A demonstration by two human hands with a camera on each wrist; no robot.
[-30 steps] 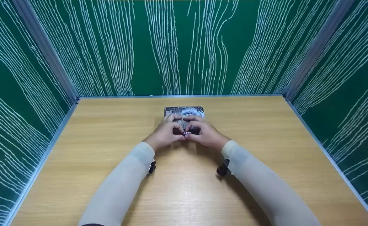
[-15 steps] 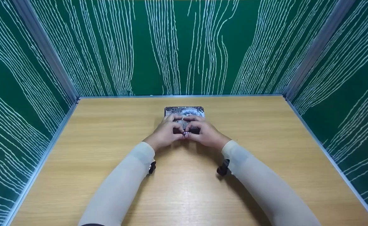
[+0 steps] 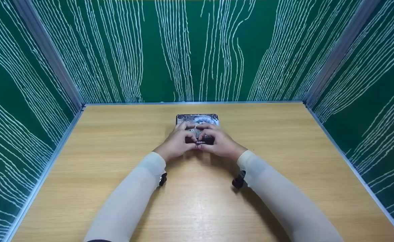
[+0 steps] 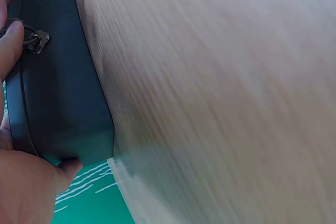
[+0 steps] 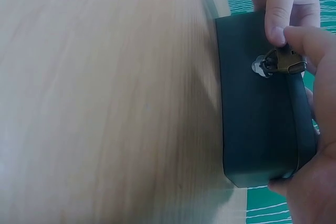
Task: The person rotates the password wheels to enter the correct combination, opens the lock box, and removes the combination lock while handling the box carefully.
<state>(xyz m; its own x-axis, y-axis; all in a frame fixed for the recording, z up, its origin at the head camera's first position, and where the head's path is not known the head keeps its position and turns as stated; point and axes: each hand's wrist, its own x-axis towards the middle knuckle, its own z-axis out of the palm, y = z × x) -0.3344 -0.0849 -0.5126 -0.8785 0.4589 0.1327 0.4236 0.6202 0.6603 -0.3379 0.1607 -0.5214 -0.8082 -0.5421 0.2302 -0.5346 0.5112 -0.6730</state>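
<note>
Currently, my left hand (image 3: 176, 144) and right hand (image 3: 222, 144) grip the black box (image 4: 65, 87) at the table (image 3: 197, 205)'s far middle, fingers curled round its sides, thumbs at the near clasp (image 5: 290, 67). The thumbs have shifted slightly, exposing more clasp; work apparently remains there.

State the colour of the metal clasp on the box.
Dull, dark brass; the clasp shows best in the right wrist view.
</note>
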